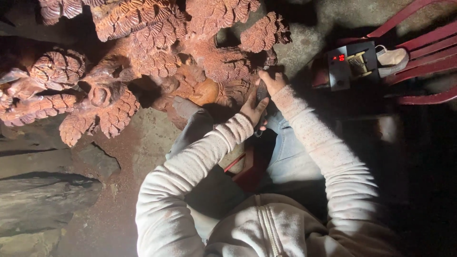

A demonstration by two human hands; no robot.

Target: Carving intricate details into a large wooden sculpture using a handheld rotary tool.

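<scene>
The person sits low, knees spread, facing a large reddish-brown wood carving (157, 52) covered in layered leaf and cone shapes, which rests on the dusty floor (138, 143). Both arms in pale, dust-speckled sleeves reach forward to one spot at the carving's lower edge.

The left hand (253, 108) is closed around the rear of a dark hand-held power tool (262, 93), thumb and fingers wrapped on its body. The right hand (271, 82) is clamped over the tool's front end, knuckles up, pressing it toward the wood. The two-handed hold looks meant to steady the tool: one hand bears its weight from behind, the other guides the tip near the carved detail. The tool's working end is hidden in shadow under the right hand, so whether it touches the wood cannot be told.

Just left of the hands, a smooth, rounded orange-brown part of the carving (205, 92) stands out from the rough textured leaves around it.

To the right, on a red slatted plastic chair (423, 47), sits a dark box-shaped controller (351, 64) within arm's reach, with a small red glowing digit display at its upper left corner. Beside it lies a pale shoe (392, 58). A red stool edge (243, 166) shows between the person's legs. Grey stone slabs (43, 200) lie at the lower left.
</scene>
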